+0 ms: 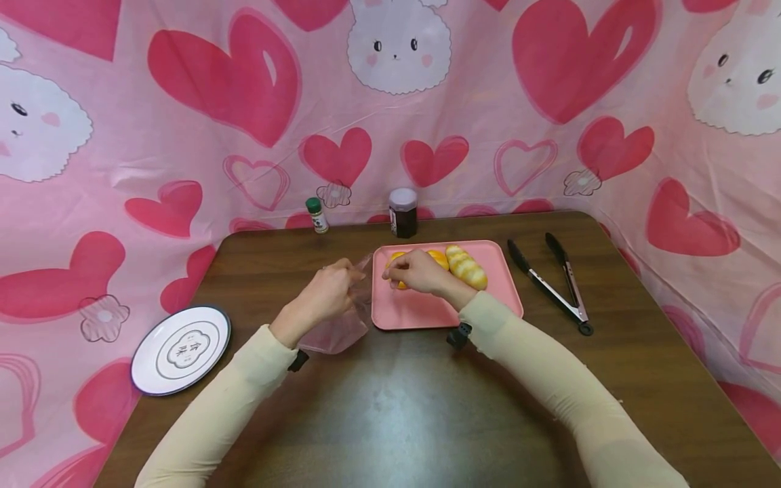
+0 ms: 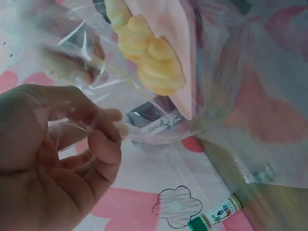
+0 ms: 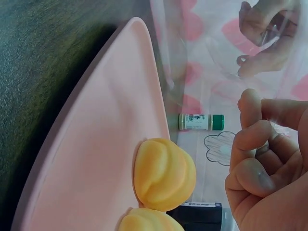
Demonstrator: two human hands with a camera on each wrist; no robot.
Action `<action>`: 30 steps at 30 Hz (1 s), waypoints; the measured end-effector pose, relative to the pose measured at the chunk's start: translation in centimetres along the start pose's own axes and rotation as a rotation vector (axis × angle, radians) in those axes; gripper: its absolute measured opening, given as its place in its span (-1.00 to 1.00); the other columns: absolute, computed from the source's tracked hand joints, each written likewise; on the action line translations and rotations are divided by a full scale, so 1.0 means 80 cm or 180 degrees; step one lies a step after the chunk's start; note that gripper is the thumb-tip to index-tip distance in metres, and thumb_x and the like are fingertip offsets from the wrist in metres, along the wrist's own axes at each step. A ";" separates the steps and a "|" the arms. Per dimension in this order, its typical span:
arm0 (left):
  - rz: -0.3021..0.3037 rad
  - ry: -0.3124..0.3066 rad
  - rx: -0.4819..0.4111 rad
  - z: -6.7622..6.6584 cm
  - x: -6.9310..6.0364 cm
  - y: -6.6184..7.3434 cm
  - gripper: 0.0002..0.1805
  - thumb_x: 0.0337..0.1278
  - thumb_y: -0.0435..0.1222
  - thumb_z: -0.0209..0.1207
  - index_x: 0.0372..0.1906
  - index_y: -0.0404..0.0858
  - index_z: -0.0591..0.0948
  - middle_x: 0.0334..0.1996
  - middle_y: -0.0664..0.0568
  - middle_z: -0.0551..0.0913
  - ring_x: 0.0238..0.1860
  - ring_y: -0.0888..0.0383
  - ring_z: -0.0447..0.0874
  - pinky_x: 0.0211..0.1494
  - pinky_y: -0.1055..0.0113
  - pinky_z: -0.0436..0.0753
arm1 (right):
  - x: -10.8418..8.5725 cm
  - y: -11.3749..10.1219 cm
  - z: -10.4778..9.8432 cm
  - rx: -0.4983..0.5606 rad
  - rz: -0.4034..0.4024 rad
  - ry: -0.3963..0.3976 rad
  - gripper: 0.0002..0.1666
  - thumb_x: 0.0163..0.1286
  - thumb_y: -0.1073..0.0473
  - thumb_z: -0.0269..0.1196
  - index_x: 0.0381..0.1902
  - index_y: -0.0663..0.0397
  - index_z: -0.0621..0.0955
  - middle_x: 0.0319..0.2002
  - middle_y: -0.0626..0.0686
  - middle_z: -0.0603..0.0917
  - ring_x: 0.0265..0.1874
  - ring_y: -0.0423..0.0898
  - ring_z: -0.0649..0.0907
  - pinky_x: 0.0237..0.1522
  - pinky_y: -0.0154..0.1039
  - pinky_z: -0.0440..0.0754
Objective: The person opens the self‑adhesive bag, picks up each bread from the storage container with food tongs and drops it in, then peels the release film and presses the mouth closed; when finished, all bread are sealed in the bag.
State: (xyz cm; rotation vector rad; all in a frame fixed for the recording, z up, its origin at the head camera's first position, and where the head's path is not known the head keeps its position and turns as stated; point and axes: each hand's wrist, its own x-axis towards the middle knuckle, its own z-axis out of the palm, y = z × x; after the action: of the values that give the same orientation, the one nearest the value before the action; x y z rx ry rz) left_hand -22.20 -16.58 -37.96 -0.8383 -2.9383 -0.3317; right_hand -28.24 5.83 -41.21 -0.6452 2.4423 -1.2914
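My left hand (image 1: 327,290) pinches a clear plastic bag (image 1: 337,332), which hangs below the fingers left of a pink tray (image 1: 403,313). Over the tray's left part is my right hand (image 1: 421,271). Its fingers are curled, and its thumb and index finger seem to pinch the bag's thin film, which is hard to see there. Two round yellow buns (image 3: 165,174) lie on the tray, partly hidden by the right hand in the head view. Beside them lies a long bread (image 1: 466,267) with pale stripes. Through the film, the left wrist view shows the buns (image 2: 161,70).
Black-tipped tongs (image 1: 555,291) lie spread right of the tray. Behind it stands a dark jar (image 1: 403,213) with a pale lid, and a small green-capped bottle (image 1: 317,217) stands farther left. A white plate (image 1: 181,350) sits at the table's left edge. Patterned cloth hangs around the table.
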 end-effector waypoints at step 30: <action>0.0038 -0.0020 -0.0144 0.010 0.000 0.001 -0.40 -0.12 0.07 0.50 0.09 -0.08 0.72 -0.20 0.03 0.54 -0.41 0.20 0.51 -0.27 0.23 0.66 | -0.001 -0.001 -0.002 0.0050 0.0108 -0.0014 -0.73 0.51 0.08 0.15 -0.16 0.03 0.75 -0.25 0.02 0.75 -0.17 0.14 0.68 -0.20 -0.24 0.71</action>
State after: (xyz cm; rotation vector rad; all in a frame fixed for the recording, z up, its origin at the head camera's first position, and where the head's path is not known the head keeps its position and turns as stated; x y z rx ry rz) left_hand -22.18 -16.37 -38.73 -0.8636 -2.9408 -0.3970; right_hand -28.26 5.93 -41.01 -0.5994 2.4267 -1.2935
